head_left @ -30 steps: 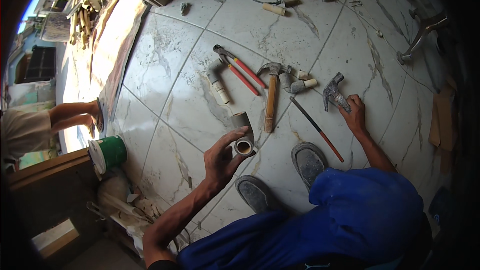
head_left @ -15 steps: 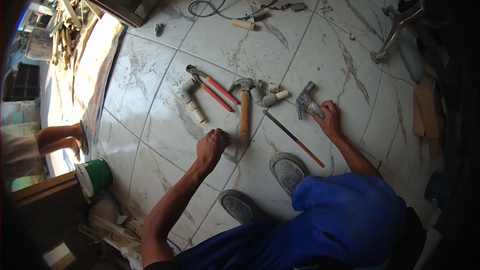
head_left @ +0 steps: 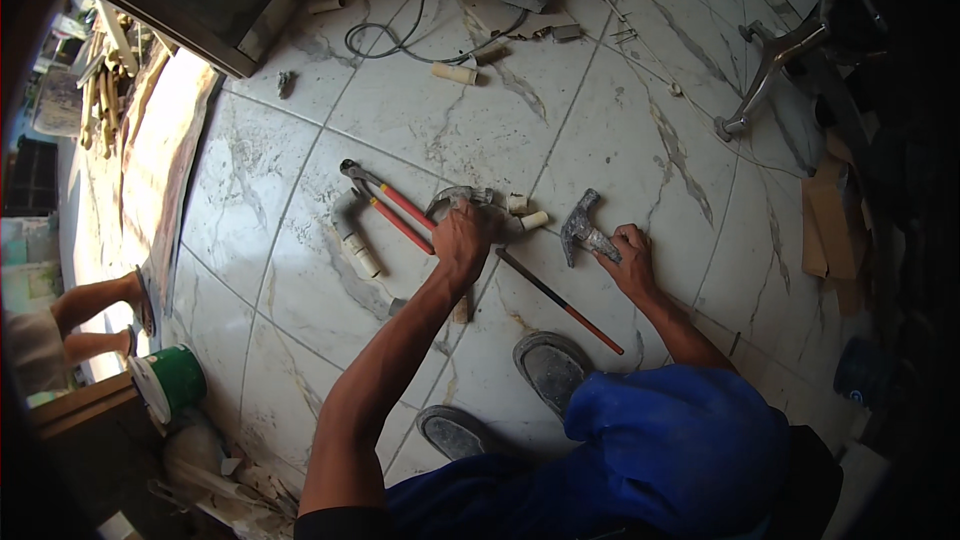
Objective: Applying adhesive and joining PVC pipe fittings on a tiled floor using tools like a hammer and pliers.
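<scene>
While left hand (head_left: pixel 463 240) overlies hammer (head_left: pixel 461 310), right (head_left: pixel 630 258) clutches another (head_left: pixel 582 228).

Grey-veined tile floor (head_left: pixel 400 130); daylit doorway (head_left: pixel 130 180) at left; right edge too dim to judge.

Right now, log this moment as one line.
left hand: over wood-handled hammer, grip hidden | right hand: holding grey hammer | floor: rod between hands, pliers by left hand
</scene>
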`<state>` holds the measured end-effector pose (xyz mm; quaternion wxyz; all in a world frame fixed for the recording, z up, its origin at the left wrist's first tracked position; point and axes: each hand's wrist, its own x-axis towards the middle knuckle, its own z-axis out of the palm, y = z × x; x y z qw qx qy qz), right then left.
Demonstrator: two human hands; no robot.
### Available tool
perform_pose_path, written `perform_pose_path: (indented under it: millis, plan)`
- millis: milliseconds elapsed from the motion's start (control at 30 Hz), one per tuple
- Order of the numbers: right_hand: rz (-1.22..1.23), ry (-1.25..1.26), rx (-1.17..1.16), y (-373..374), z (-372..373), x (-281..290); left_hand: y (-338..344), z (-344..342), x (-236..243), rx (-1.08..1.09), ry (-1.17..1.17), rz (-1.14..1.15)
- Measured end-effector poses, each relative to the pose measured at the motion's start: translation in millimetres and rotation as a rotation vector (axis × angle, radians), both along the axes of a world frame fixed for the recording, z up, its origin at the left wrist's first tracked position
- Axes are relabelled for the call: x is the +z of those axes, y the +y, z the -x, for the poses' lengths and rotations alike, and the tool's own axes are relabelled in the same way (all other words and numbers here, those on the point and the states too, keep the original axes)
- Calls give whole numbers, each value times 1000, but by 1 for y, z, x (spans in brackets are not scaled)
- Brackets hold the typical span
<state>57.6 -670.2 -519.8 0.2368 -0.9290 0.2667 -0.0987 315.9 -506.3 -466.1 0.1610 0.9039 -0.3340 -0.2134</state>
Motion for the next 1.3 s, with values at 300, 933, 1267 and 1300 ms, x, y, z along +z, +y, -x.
perform_pose_path:
  millis: [300,933,1267,1300]
  plan:
    - [-13,-63,34,0,2,-7,103,28,50,-241,117,210]
    - [-186,-107,35,23,-18,42,234,162,1,297,13,378]
    - [-349,-116,48,59,-31,85,230,190,-12,302,0,556]
    - [-355,-114,69,58,-30,84,230,192,-12,326,15,577]
